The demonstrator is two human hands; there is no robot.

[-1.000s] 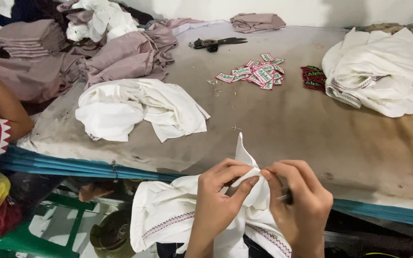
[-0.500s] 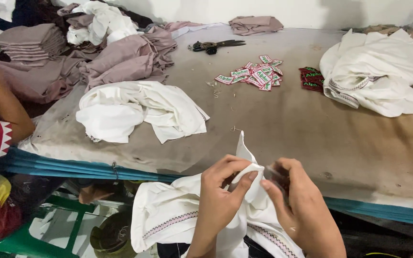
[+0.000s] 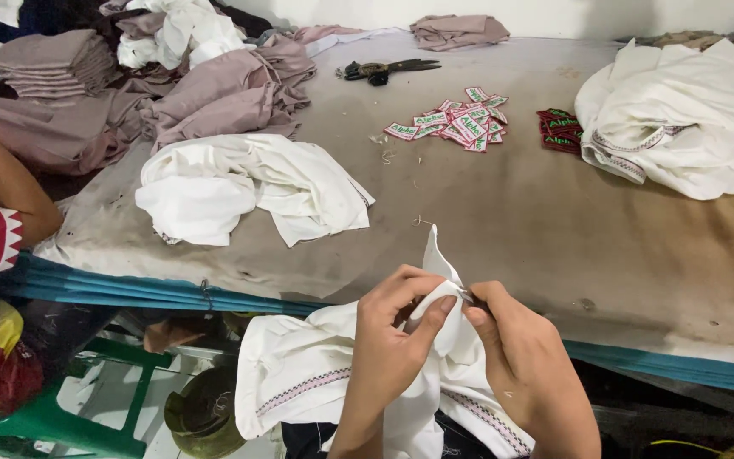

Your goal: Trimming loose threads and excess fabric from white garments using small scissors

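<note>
Both hands pinched a white embroidered-trim cloth garment (image 3: 384, 382).
Left hand (image 3: 392, 327) and right hand (image 3: 524, 361) were clamped on its raised fold, just off the worn brown tabletop (image 3: 554, 229) edge; small metal tool in right fingers.

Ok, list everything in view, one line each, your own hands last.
white garment: one, white with patterned trim, held at the table edge
white cloth: one heap, white, table left
white pile: one heap, white, table right
mauve fabric: several pieces, mauve, far left
labels: a scatter, white and red, table middle
red labels: small stack, red and green, beside the white pile
scissors: one pair, dark, far middle
table: one, brown, blue edge
stool: one, green, lower left
other person's arm: one, left edge
left hand: pinching the white garment
right hand: holding a thin tool at the garment
</note>
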